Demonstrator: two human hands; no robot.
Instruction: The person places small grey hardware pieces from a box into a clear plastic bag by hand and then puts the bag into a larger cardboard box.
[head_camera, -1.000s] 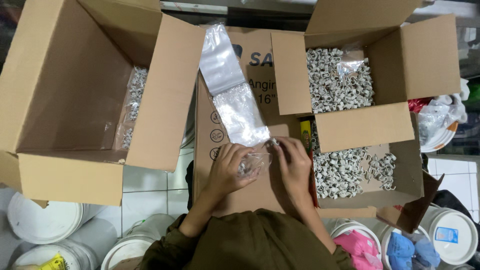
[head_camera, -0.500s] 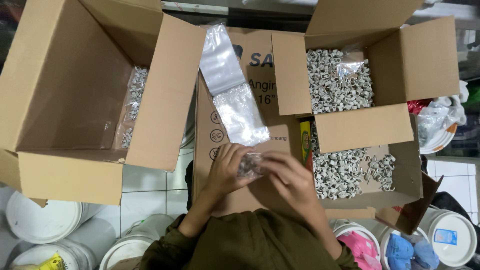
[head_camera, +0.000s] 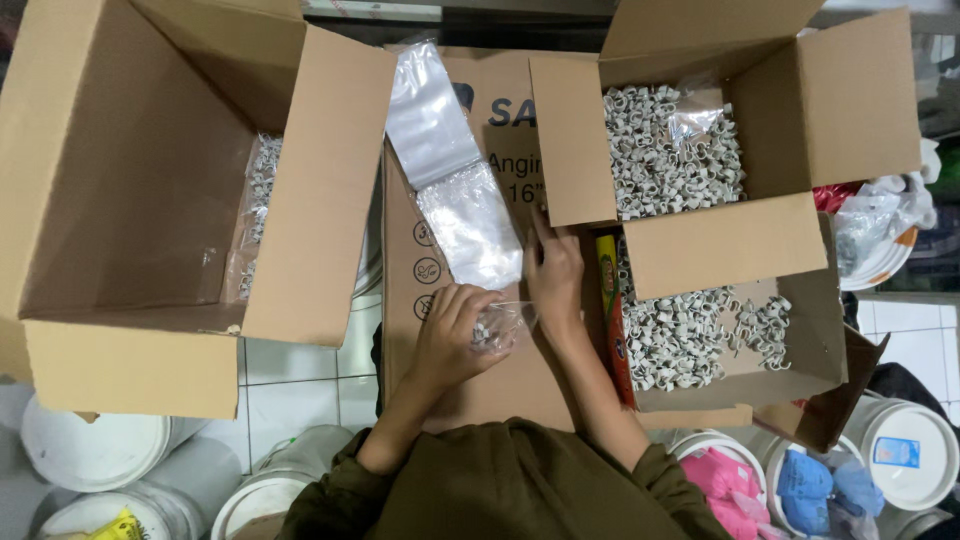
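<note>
Head view, hands at the centre of a flat carton (head_camera: 470, 380) that serves as my work surface. My left hand (head_camera: 455, 335) is clenched around a small clear bag (head_camera: 497, 325) partly filled with grey clips; the bag sits in the fingers just above the carton, its open end turned toward the right. My right hand (head_camera: 553, 270) lies flat with fingers extended and released, fingertips touching the lower edge of the stack of empty bags (head_camera: 468, 225) that runs diagonally up the carton; it grasps nothing that I can see. Loose clips (head_camera: 680, 340) fill the low tray (head_camera: 800, 375) just right of that hand, and a second open box (head_camera: 860, 100) above it holds more. A large box (head_camera: 150, 190) at left shows packed bags (head_camera: 262, 185) along its inner wall. White buckets (head_camera: 90, 450) stand on the tiled floor below. In my judgement, the work goes best if I keep the left grip firm below the bag's mouth so no clips spill, hold the mouth upward, and let the right fingertips slide only the topmost bag off the stack, since the thin film clings and could drag several along.
</note>
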